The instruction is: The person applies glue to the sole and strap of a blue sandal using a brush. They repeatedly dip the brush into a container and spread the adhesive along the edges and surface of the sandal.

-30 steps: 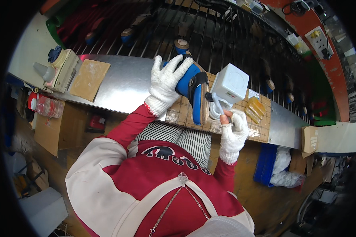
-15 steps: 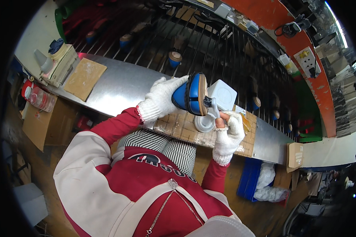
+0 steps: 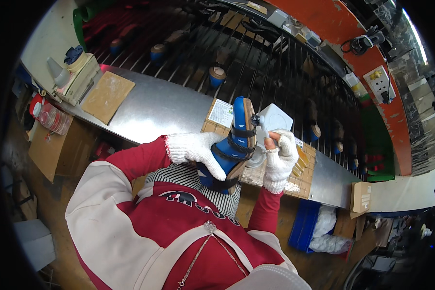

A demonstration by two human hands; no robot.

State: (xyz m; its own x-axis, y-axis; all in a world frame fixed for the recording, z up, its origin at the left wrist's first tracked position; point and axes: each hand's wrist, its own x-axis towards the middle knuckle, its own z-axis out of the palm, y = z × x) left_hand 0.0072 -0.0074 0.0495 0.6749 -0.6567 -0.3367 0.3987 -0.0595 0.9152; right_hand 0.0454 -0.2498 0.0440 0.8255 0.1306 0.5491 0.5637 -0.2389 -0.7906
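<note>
A blue shoe last (image 3: 223,151) with black straps and a brown sole is gripped by my left hand (image 3: 195,149), in a white knit glove. Its sole edge faces right, and its lower end reaches over my lap. My right hand (image 3: 282,157), gloved but with bare thumb and fingertip, pinches a small brush (image 3: 263,126) with a pale handle. The dark brush head meets the upper sole edge; whether it touches cannot be made out. Behind the brush stands a white square bottle (image 3: 278,117). A round translucent pot (image 3: 257,158) is partly hidden below it.
A taped cardboard sheet (image 3: 302,181) lies on the metal bench (image 3: 152,104). Beyond runs a rack of metal rods (image 3: 176,77) carrying several blue lasts. A brown board (image 3: 108,96) lies at left. Below right is a blue crate (image 3: 304,224) with plastic bags.
The last has been turned from end-on to lengthwise, and its lower part has come toward my lap. My left hand has moved nearer me. The brush stays by the sole edge.
</note>
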